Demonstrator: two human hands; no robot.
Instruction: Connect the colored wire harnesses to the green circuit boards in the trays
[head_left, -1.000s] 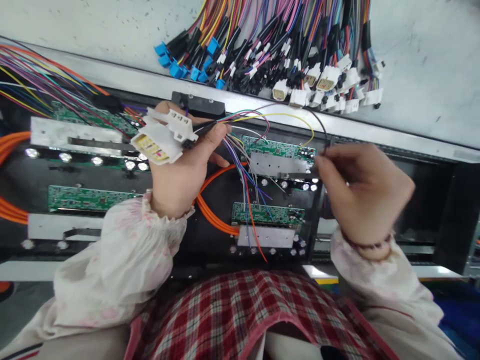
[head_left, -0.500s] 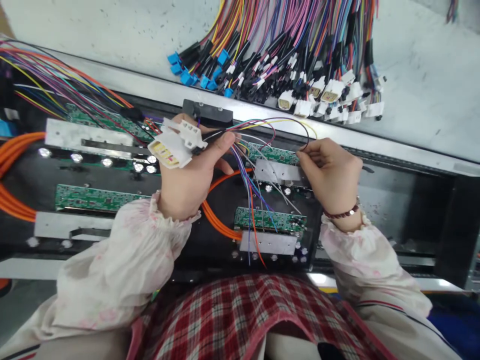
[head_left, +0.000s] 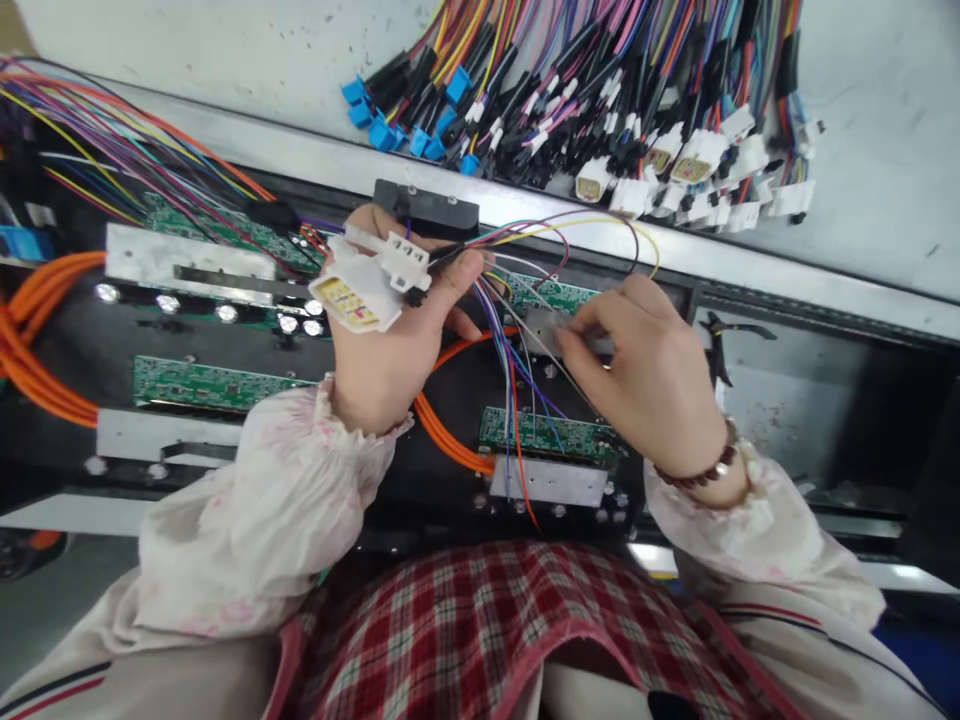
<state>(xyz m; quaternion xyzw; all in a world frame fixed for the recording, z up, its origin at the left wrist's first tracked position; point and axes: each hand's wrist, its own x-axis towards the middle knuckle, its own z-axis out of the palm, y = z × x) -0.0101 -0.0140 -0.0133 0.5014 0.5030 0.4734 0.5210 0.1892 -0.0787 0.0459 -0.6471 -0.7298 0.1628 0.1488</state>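
Head view: hides part of a plate behind the right hand; pinches wires there between narrowed fingertips, cannot tell which; clasps the same bundle in the left hand, with plug against it, above a dark panel; cuts off harnesses atop a stained bench; edges the panel with rail; opens rightward to a recess, past a black thing, hard to identify.

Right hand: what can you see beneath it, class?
Beneath the right hand, a green circuit board and grey metal plate partly show; their portions behind the hand cannot be seen.
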